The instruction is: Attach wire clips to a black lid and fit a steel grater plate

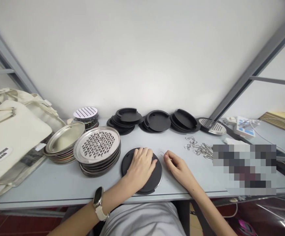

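My left hand (142, 167) lies over a round black lid-like disc (152, 185) at the table's front, fingers resting on its top. A thin metallic rim shows along the disc's right edge. Just right of it, my right hand (178, 167) pinches a small bent wire clip (161, 153) between thumb and forefinger. More wire clips (204, 150) lie in a loose heap farther right. To the left of the disc stands a stack of round metal grater plates (100, 146), its top plate full of raised teeth.
Another stack of round metal plates (65, 139) stands beside a cream bag (17, 137). Along the wall are several piles of black discs (158, 121), a white-topped grater stack (85, 112) and a silver grater (212, 126). A blurred patch covers the right side.
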The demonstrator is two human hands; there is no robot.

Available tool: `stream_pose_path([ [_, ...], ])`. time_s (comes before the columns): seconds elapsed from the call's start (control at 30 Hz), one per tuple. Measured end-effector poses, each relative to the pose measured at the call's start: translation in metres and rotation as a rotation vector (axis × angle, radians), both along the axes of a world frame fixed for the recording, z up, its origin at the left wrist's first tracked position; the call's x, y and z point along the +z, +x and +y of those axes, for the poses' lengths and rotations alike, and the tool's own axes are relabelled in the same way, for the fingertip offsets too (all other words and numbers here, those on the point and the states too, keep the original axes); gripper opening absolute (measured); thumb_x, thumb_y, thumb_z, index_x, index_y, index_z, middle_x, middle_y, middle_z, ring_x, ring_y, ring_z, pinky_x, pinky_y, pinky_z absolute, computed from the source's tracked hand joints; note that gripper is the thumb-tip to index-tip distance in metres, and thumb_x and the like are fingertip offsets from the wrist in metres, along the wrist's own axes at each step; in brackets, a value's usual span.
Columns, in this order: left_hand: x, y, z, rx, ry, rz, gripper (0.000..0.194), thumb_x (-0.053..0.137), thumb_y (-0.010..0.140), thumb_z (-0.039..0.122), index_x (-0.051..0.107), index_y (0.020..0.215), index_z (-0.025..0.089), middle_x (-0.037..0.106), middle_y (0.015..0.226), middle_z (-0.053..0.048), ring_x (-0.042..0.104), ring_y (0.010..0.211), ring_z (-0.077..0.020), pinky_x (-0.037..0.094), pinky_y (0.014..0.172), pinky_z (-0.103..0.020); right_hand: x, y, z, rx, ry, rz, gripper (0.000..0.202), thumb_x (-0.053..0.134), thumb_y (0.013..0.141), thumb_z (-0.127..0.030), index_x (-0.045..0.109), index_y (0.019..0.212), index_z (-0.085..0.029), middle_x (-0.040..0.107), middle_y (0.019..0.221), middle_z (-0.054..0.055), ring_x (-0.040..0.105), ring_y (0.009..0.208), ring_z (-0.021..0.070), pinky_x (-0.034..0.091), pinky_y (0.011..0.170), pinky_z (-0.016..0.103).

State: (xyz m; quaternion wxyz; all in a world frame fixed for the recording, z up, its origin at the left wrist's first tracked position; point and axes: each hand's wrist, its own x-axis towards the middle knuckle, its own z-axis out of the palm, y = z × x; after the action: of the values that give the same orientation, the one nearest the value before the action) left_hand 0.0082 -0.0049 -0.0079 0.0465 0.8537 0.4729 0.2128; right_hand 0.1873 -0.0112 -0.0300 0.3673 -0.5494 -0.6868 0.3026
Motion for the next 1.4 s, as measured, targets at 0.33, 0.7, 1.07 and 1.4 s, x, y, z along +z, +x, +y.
stream_pose_path([
  [0.33, 0.008, -0.006, 0.003, -0.045, 0.067, 0.147, 0.012, 0.046, 0.092, 0.028, 0.054, 0.094, 0.019, 0.056, 0.092, -0.005, 0.052, 0.087, -0.0227, 0.041, 0.079, -0.037, -0.001, 0.002, 0.000, 0.032, 0.026, 0.064, 0.028, 0.042, 0.095, -0.036, 0.053, 0.077, -0.019, 0.052, 0.067, -0.001, 0.049, 0.064, 0.0139, 0.039, 0.062, 0.024],
  [0.7, 0.010, -0.001, 0.021, -0.206, 0.023, 0.110, 0.017, 0.044, 0.093, 0.026, 0.059, 0.095, 0.019, 0.063, 0.087, -0.003, 0.059, 0.080, -0.0193, 0.043, 0.074, -0.033, 0.001, 0.000, 0.001, -0.024, 0.044, 0.106, 0.024, 0.046, 0.094, -0.036, 0.061, 0.092, -0.018, 0.066, 0.084, 0.005, 0.060, 0.078, 0.0183, 0.047, 0.072, 0.027],
  [1.07, 0.011, 0.004, 0.009, -0.057, -0.119, 0.167, 0.018, 0.039, 0.094, 0.030, 0.055, 0.093, 0.020, 0.064, 0.079, -0.003, 0.062, 0.072, -0.0218, 0.042, 0.057, -0.030, 0.006, -0.006, 0.008, -0.037, -0.025, 0.083, 0.025, 0.044, 0.094, -0.038, 0.059, 0.089, -0.019, 0.056, 0.069, -0.001, 0.048, 0.061, 0.0132, 0.040, 0.060, 0.024],
  [1.4, 0.010, 0.003, 0.008, -0.042, -0.176, 0.143, 0.019, 0.039, 0.094, 0.031, 0.053, 0.091, 0.019, 0.066, 0.076, -0.004, 0.065, 0.071, -0.0214, 0.042, 0.055, -0.028, 0.009, -0.004, 0.011, -0.030, -0.082, 0.136, 0.028, 0.049, 0.092, -0.042, 0.057, 0.081, -0.018, 0.049, 0.063, -0.003, 0.044, 0.059, 0.0120, 0.036, 0.057, 0.023],
])
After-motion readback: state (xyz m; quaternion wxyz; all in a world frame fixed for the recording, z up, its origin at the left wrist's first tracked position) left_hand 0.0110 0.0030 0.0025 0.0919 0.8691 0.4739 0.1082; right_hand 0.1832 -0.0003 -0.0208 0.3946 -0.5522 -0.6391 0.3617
